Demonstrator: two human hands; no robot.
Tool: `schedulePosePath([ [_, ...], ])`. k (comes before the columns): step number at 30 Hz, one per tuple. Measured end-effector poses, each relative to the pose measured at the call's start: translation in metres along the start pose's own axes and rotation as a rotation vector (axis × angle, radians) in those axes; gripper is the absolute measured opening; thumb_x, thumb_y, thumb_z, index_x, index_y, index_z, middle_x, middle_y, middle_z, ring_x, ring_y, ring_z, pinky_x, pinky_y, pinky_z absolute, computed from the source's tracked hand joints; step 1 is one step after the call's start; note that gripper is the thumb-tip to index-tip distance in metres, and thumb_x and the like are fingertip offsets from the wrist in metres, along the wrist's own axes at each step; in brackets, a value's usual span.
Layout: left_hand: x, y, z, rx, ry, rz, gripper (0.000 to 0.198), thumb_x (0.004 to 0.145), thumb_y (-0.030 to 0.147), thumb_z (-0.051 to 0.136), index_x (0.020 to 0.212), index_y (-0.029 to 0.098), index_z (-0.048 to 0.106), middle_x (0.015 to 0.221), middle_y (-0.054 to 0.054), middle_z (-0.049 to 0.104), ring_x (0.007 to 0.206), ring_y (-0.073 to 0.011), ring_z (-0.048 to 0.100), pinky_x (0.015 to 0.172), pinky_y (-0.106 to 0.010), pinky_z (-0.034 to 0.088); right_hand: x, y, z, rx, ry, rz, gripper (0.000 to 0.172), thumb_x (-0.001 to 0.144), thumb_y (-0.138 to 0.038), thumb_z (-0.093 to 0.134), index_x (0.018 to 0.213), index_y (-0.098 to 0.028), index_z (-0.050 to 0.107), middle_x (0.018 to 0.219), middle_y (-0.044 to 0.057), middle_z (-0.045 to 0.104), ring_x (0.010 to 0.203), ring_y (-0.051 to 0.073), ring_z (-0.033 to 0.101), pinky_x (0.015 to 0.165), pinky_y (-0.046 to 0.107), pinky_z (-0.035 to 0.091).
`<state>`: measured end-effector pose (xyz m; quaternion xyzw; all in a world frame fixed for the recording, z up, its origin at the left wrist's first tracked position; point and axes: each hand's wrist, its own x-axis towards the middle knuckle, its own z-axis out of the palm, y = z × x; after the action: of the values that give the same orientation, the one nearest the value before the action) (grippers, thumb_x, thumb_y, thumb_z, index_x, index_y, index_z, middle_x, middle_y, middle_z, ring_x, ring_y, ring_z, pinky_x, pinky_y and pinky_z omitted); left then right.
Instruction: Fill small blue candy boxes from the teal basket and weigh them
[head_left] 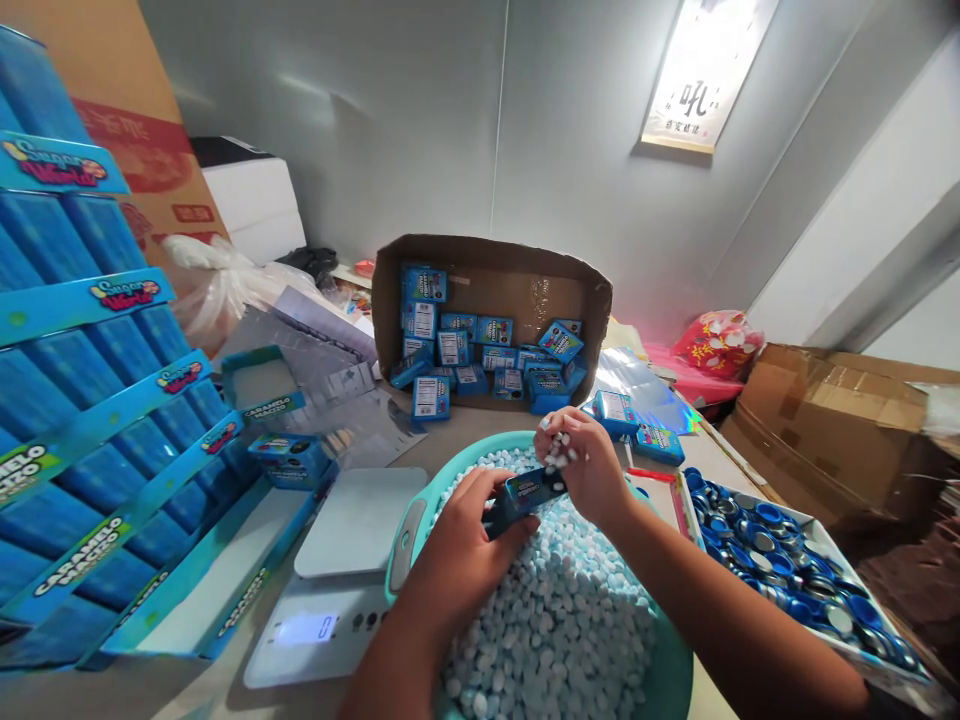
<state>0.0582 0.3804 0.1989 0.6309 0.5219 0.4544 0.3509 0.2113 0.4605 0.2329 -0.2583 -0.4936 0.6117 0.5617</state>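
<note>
One small blue tin point(527, 490) sits tilted in your left hand point(480, 525), fingers and thumb closed round its body. Your right hand point(589, 470) is half curled, cupping a small heap of white candies point(556, 452) right by the tin's end. Under both sets of fingers spreads one teal basin point(679, 660), full of the same candies; its far rim runs just behind your fingers, and open room lies between your forearms. Left of your left fingers, one scale point(360, 520) has its platform just beside the basin. Your fingers cover part of the tin, its inside is hard to make out, and the basin's near edge is cut off. Beyond your fingers, one cardboard box point(525, 290) holds over a dozen overlapping tins; at least two more lie past your right fingers. Right of those fingers, one tray holds lids point(765, 540) too jumbled to count.
</note>
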Motion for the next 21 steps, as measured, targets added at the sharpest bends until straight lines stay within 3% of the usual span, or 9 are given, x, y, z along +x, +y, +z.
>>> schedulePosePath([
  [7,0.000,0.002,0.000,-0.036,-0.023,-0.036,0.034,0.080,0.034,0.071,0.114,0.027,0.066,0.112,-0.007,0.067,0.105,-0.0251,0.063,0.089,-0.039,0.053,-0.002,-0.001,-0.004,-0.052,-0.089,-0.025,0.028,0.080,-0.038,0.058,0.059,-0.020,0.052,0.065,0.001,0.053,0.061,0.015,0.050,0.061,0.030,0.039],
  [14,0.000,0.001,0.002,-0.029,-0.026,-0.067,0.035,0.080,0.032,0.071,0.114,0.027,0.064,0.119,-0.006,0.064,0.109,-0.0243,0.062,0.095,-0.040,0.051,-0.005,0.000,-0.006,-0.109,-0.126,-0.075,0.039,0.085,-0.045,0.056,0.056,-0.021,0.048,0.060,0.002,0.053,0.059,0.016,0.049,0.060,0.031,0.038],
  [21,0.001,-0.002,0.004,-0.005,0.024,-0.070,0.036,0.077,0.035,0.074,0.111,0.028,0.067,0.112,-0.005,0.066,0.105,-0.0240,0.062,0.088,-0.037,0.052,-0.009,0.002,-0.013,-0.211,-0.169,-0.032,0.060,0.092,-0.066,0.041,0.053,-0.022,0.053,0.063,0.007,0.062,0.070,0.022,0.058,0.073,0.037,0.047],
])
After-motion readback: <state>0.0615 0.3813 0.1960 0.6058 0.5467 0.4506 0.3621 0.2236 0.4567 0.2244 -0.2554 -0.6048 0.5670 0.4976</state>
